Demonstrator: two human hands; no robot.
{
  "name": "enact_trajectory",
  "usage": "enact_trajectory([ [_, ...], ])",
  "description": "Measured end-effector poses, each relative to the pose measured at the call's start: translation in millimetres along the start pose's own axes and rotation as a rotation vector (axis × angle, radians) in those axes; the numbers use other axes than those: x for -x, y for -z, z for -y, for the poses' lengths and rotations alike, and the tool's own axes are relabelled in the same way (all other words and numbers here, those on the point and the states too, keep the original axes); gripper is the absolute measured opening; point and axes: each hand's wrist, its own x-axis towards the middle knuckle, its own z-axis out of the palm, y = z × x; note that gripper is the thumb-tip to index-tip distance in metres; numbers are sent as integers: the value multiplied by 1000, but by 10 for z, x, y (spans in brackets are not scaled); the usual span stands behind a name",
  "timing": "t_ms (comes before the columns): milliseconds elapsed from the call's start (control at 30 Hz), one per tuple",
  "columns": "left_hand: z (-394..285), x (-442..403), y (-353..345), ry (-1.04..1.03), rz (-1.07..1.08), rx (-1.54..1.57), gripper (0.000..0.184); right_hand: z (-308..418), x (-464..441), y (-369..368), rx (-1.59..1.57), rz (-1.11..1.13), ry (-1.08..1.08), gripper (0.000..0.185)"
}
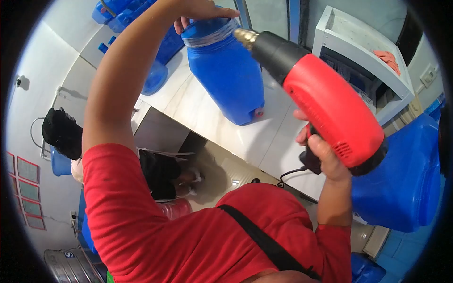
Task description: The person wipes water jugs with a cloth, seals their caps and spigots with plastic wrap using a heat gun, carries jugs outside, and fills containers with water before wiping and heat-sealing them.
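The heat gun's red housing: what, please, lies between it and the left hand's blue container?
The gun's black barrel and metal nozzle, in the head view.

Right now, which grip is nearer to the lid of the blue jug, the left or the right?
Left. The left grip spans the lid on the blue jug; the right grip is apart from it, lower in the picture, holding the red heat gun.

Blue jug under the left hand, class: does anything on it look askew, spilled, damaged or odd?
The clear wrap around the blue jug looks wrinkled, not smooth, just below its top. Otherwise nothing stands out: no spill or damage shows.
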Motion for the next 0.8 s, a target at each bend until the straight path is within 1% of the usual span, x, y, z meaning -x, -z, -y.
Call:
enact_trajectory([
  [67, 55, -12, 35, 39, -36, -20, 107, 16, 29, 27, -72, -51, -63, 53],
  [133, 191, -192, 104, -5, -12, 64, 100, -47, 86, 19, -134, -85, -103, 52],
  [167, 238, -269, 124, -7, -7, 61, 100, -115, 125, -8, 69, -67, -4, 51],
  [233, 265, -283, 118, -81, -95, 43, 92, -107, 73, -56, 266, -29, 76, 50],
  [267, 297, -274, 124, -80, -93, 39, 92, -102, 47, -79, 364, -16, 119, 49],
  [300, 296, -151, 94, -212, -96, 59, 92, -109, -13, -74, 206, -24, 70, 49],
  [333, 299, -57, 64, -345, -100, 81, 93, -19, -42, -98, -14, -56, -6, 38],
  [367, 298, -18, 42, -344, -104, 82, 93, 69, -70, -123, -236, -104, -73, 28],
  [400, 289, 6, 18, -352, -156, 100, 88, 104, -86, -138, -234, -103, -71, 28],
  [433, 284, 10, 4, -361, -207, 119, 83, 120, -98, -142, -302, -121, -41, 29],
  [467, 349, -124, -5, -362, -208, 122, 83, 139, -103, -138, -371, -139, -12, 30],
  [500, 466, -356, -16, -238, -277, 52, 100, 187, -112, -103, -300, -134, -20, 36],
  [533, 480, -395, -41, -114, -345, -19, 117, 167, -105, -63, -299, -132, -21, 36],
  [567, 478, -441, -55, -113, -345, -16, 117, 133, -89, -7, -300, -152, -50, 38],
  [600, 340, -360, -125, -59, -316, -15, 115, 111, -86, 45, -300, -172, -76, 41],
  [633, 236, -285, -182, -6, -288, -14, 112, 151, -89, 88, -265, -172, -59, 47],
  [667, 197, -226, -230, -6, -291, -12, 112, 147, -91, 114, -263, -171, -56, 47],
  [733, 144, -153, -301, -87, -367, -166, 97, 120, -77, 169, -343, -230, -24, 52],
  [767, 199, -165, -298, -87, -363, -166, 97, 32, -86, 210, -381, -259, -13, 59],
  [800, 325, -196, -273, -308, -370, -224, 89, 49, -127, 208, -351, -304, 1, 68],
])
